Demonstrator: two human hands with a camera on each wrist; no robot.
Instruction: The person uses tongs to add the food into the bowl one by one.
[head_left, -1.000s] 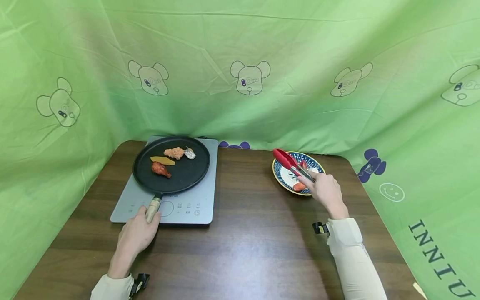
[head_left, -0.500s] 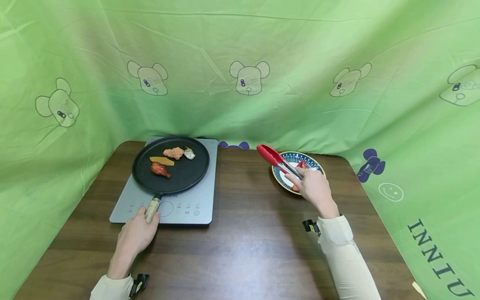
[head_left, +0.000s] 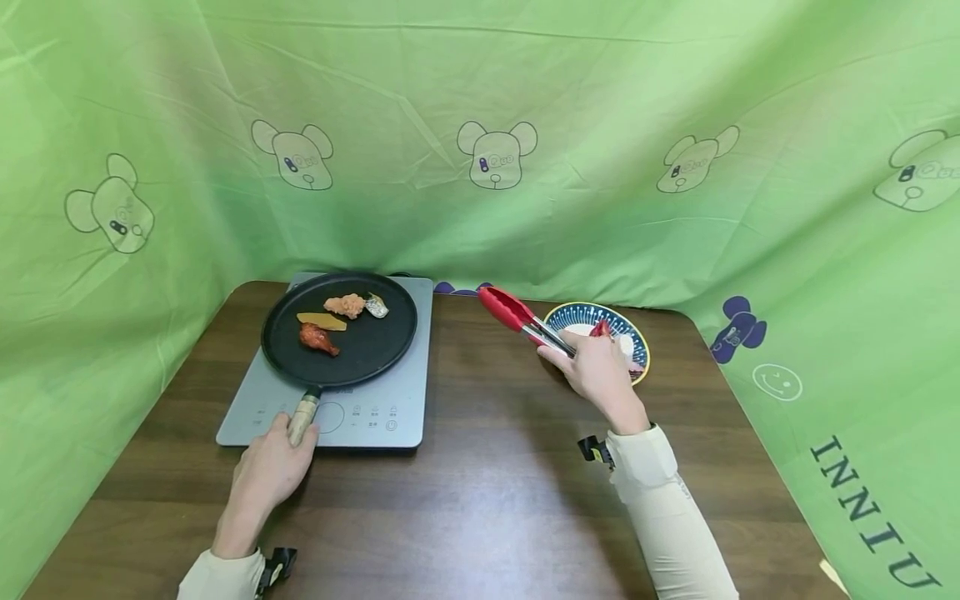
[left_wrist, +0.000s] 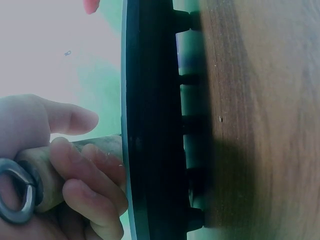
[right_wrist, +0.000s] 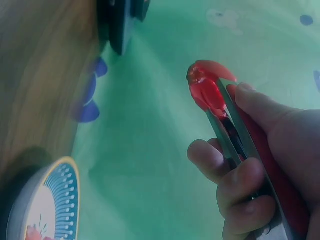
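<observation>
The right hand (head_left: 596, 373) has carried the red tongs (head_left: 525, 319) leftward off the plate (head_left: 632, 333); gripped shut, their tips point up-left toward the pan (head_left: 339, 328). The left hand (head_left: 270, 471) still grips the pan handle (head_left: 303, 417). Bare table (head_left: 480, 467) lies between.

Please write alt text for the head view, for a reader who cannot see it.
A person's right hand holds red tongs above a wooden table, near a patterned plate, while the left hand grips the handle of a black pan of food pieces on a grey cooktop.
</observation>
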